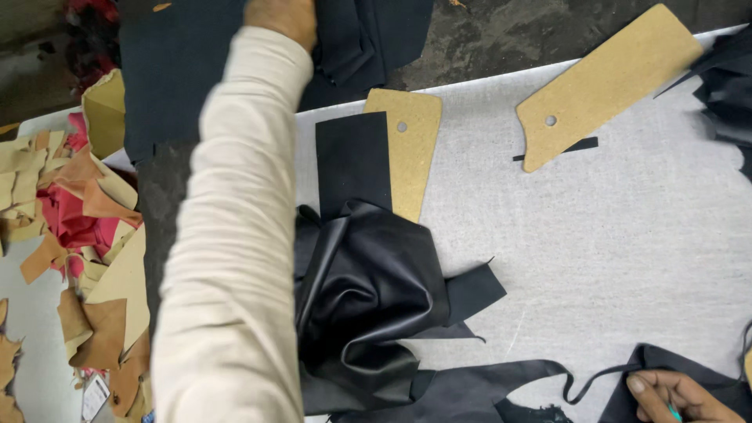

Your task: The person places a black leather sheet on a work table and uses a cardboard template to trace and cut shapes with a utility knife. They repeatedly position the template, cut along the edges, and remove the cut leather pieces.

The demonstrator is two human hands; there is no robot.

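- Head view, taking the crumpled black leather heap (364,301) on the grey cutting table (611,235) as the landmark: the left hand (280,17) is stretched far beyond the heap, up past the table's top edge, its cream sleeve (235,235) running alongside the heap's left side. The hand is cut off by the frame, so I cannot tell how far it is open or whether it grips the dark fabric sheet (168,70) lying there.
- If it is pulling that sheet, the sleeve could, I'd judge, brush the heap and shift it (it sits loosely folded, nothing pinning it).
- Just above the heap lies a flat black cut strip (352,160), overlapping a tan card template (411,153); a dragged sheet could nudge either out of line.
- A second, longer tan template (607,82) lies well up and right of the heap, with a thin black sliver (556,149) touching its lower edge, light enough to get swept off.
- Down and right of the heap, the right hand (677,395) rests with fingers curled on black leather (689,368), something slim and green tucked under them (too small to name). A narrow black strap (591,377) runs from there towards the heap; a tug might drag it.
- Left of the heap, off the table, tan and red offcuts (70,227) are piled loosely.
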